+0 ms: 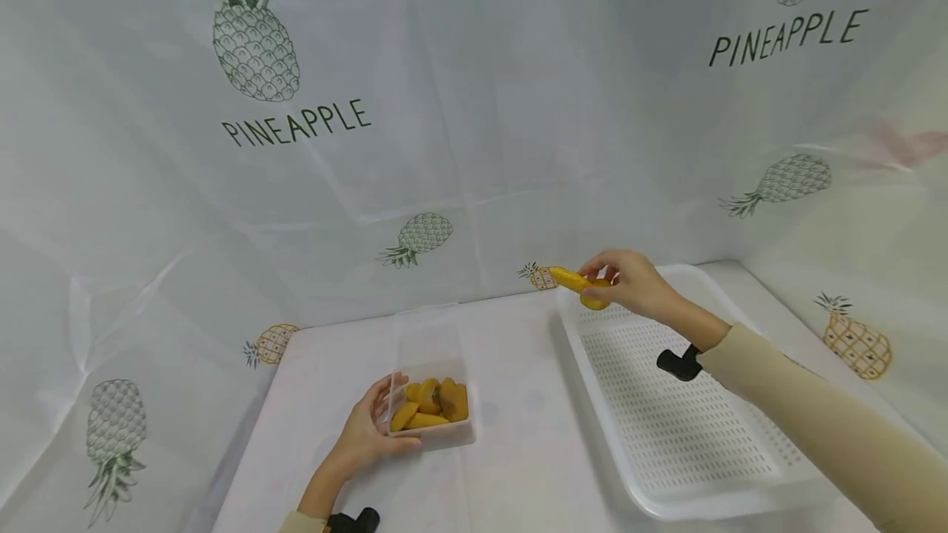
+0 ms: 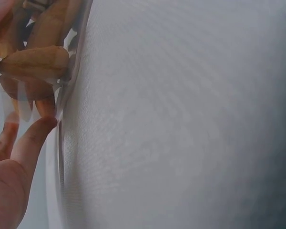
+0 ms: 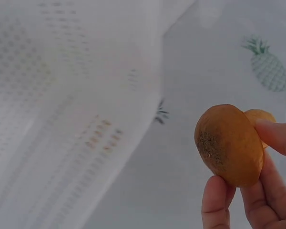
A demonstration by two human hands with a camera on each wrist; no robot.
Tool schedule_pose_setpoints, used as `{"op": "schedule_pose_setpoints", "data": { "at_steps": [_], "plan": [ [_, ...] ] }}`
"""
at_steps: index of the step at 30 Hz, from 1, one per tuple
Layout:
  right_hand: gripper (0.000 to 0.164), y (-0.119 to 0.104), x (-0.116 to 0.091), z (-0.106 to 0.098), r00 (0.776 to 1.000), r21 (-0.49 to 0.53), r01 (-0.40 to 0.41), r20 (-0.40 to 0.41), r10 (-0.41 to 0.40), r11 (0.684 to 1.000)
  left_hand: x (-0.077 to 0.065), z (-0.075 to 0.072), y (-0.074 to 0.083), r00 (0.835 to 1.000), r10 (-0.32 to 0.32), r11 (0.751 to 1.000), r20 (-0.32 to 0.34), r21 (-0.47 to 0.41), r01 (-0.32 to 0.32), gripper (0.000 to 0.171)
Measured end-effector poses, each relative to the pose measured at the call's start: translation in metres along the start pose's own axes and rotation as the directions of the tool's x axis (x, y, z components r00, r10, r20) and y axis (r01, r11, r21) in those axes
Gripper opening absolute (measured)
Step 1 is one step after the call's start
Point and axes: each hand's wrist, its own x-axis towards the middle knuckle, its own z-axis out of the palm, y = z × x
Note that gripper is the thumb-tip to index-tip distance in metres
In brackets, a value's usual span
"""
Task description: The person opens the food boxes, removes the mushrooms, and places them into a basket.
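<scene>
My right hand (image 1: 629, 280) holds yellow-orange, fruit-like pieces above the far left corner of the white basket. One is a long yellow piece (image 1: 569, 279) pointing left; beside it is a rounded yellow piece (image 1: 595, 296). In the right wrist view, the oval piece (image 3: 231, 145) shows a dark speckled patch, and part of a second piece (image 3: 259, 117) appears behind it, by the thumb. My left hand (image 1: 364, 433) grips the left side of a clear plastic box (image 1: 437, 434), thumb along its front. Several similar yellow pieces (image 1: 429, 397) fill the box.
The large white perforated basket (image 1: 666, 418) stands on the right of the white-covered table (image 1: 518, 434). Behind the clear box lies its transparent lid (image 1: 425, 340). A pineapple-print sheet (image 1: 474, 105) hangs along the back and sides.
</scene>
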Motion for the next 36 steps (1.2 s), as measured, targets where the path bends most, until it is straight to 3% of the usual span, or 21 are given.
{"op": "schedule_pose_setpoints", "data": {
  "at_steps": [8, 14, 23, 36],
  "plan": [
    [0.021, 0.035, -0.027, 0.006, 0.995, -0.027, -0.093, 0.028, 0.094, 0.995, 0.0, 0.0, 0.0, 1.0, 0.003, 1.0, 0.002, -0.016, -0.003, 0.108],
    [0.021, 0.048, -0.033, 0.016, 0.998, -0.06, -0.064, 0.026, 0.065, 0.996, -0.001, 0.0, -0.001, 1.0, -0.013, 1.0, -0.011, -0.009, 0.013, 0.108],
    [0.02, 0.016, -0.008, 0.032, 1.0, -0.002, 0.006, 0.005, -0.006, 1.0, 0.0, -0.001, 0.002, 1.0, -0.018, 1.0, -0.017, -0.003, 0.018, 0.106],
    [0.019, -0.042, 0.031, 0.08, 0.983, 0.146, 0.128, 0.114, -0.145, 0.981, 0.0, -0.002, 0.002, 1.0, -0.012, 1.0, -0.009, 0.01, 0.012, 0.108]
  ]
}}
